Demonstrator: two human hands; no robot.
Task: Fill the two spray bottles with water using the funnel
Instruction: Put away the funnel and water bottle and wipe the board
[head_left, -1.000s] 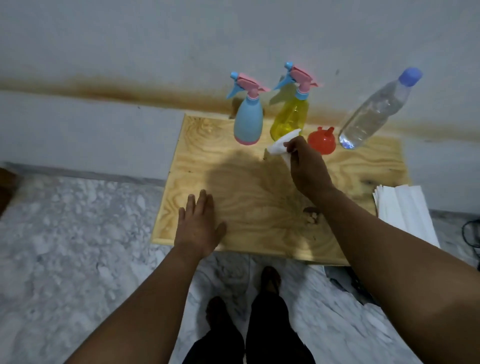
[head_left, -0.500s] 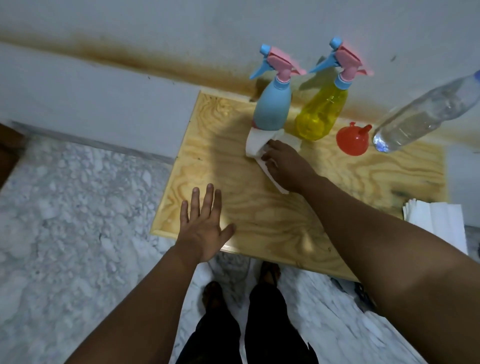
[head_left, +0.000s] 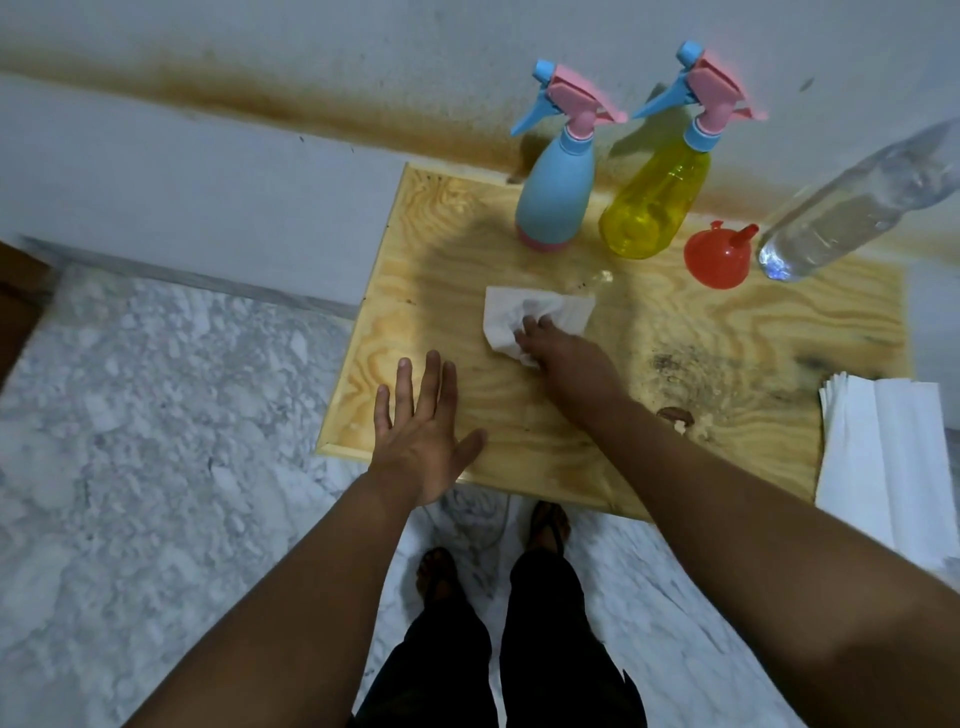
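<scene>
Right hand (head_left: 558, 351) presses a crumpled white tissue (head_left: 535, 312) flat on the wooden desk (head_left: 701, 322), fingers bent onto the paper near mid-desk. Left hand (head_left: 421, 431) lies palm down at the desk's near left edge, fingers straight and spread, holding nothing; the 2 hands are apart. Along the wall side stand 2 capped spray bottles, side by side: blue spray bottle (head_left: 556, 197), then yellow spray bottle (head_left: 654, 208) to its right. Red funnel (head_left: 719, 257) lies mouth-down just right of the yellow one. Clear water bottle (head_left: 852, 202), filled, stands next to the funnel. Stack of white tissues (head_left: 893, 447) at the right edge.
</scene>
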